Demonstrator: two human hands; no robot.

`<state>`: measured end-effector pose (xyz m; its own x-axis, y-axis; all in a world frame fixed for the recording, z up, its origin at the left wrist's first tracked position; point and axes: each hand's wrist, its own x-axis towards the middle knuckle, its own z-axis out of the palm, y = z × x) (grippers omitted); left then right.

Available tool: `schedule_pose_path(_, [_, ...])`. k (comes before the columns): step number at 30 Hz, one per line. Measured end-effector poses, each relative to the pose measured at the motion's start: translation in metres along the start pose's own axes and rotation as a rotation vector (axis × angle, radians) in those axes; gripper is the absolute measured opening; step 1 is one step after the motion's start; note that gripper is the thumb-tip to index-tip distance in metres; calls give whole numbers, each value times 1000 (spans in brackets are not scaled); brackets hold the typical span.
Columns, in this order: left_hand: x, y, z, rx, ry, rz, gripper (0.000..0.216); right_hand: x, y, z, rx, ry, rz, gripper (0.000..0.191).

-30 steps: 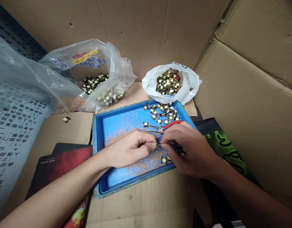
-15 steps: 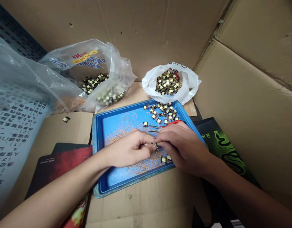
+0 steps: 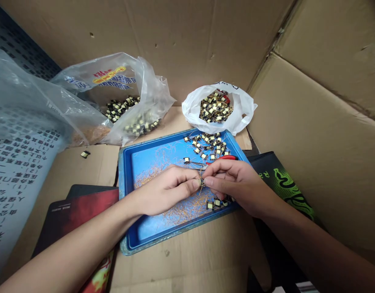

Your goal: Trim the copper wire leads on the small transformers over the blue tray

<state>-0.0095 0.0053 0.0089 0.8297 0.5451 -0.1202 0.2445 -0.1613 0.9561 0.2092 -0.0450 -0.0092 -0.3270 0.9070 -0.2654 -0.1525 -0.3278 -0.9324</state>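
Over the blue tray, my left hand pinches a small transformer coil between thumb and index finger; the coil has black ends, metal pins and thin copper leads. My right hand meets it from the right, thumb and fingertips closed at the pin side. Just behind the fingers lie red-handled scissors, their blades partly covered. More yellow-taped coils are heaped in the tray's far right corner, with a few near its front edge. Copper wire clippings litter the tray floor.
Behind the tray stand a clear plastic bag and a white bag, both holding many coils. One loose coil rests on cardboard at the left. Cardboard walls close off the back and right. Dark printed mats flank the tray.
My right hand has turned and shifted slightly, its thumb now at the coil's pins. The coil shows more clearly between my hands. My left hand stays almost in place.
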Motion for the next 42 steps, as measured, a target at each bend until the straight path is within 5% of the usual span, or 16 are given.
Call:
schedule_pose_path(15, [0, -1, 0, -30, -23, 24, 43, 1, 2, -1, 57, -33, 15, 23])
schedule_pose_path(21, [2, -2, 2, 40, -37, -18, 42, -3, -4, -4, -88, -29, 16, 20])
schedule_pose_path(26, [3, 0, 3, 113, -31, -26, 39, -8, -10, 1, -341, 27, -173, 16])
schedule_pose_path(33, [5, 1, 3, 153, 54, -89, 37, -8, -3, 12, -737, 155, -688, 11])
schedule_pose_path(42, [4, 2, 2, -16, 164, -56, 40, -8, -3, 11, -613, 180, -607, 6])
